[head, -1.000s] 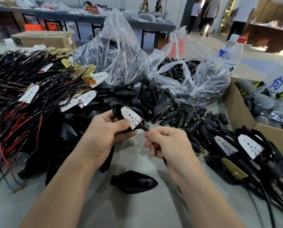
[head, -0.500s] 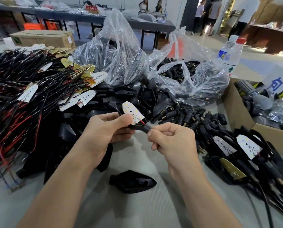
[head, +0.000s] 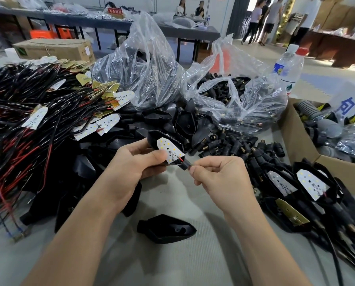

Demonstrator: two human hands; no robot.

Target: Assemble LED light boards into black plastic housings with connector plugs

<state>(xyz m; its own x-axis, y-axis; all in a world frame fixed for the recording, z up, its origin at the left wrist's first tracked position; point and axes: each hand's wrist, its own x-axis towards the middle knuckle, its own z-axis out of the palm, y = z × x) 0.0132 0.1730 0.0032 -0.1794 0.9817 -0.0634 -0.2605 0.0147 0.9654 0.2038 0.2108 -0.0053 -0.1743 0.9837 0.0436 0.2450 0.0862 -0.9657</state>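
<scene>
A white LED board (head: 170, 149) lies in a black housing (head: 152, 136), held mid-scene above the bench (head: 172, 265). The left hand (head: 131, 168) grips the housing, thumb on the board. The right hand (head: 219, 176) pinches the wire (head: 180, 161) at the housing's narrow neck. The board appears to be getting seated; the next move likely needs the wire drawn taut and one of the plugs (head: 234, 145), heaped just beyond, fitted. An empty housing (head: 166, 229) lies nearer; wired boards (head: 38, 120) pile up left.
</scene>
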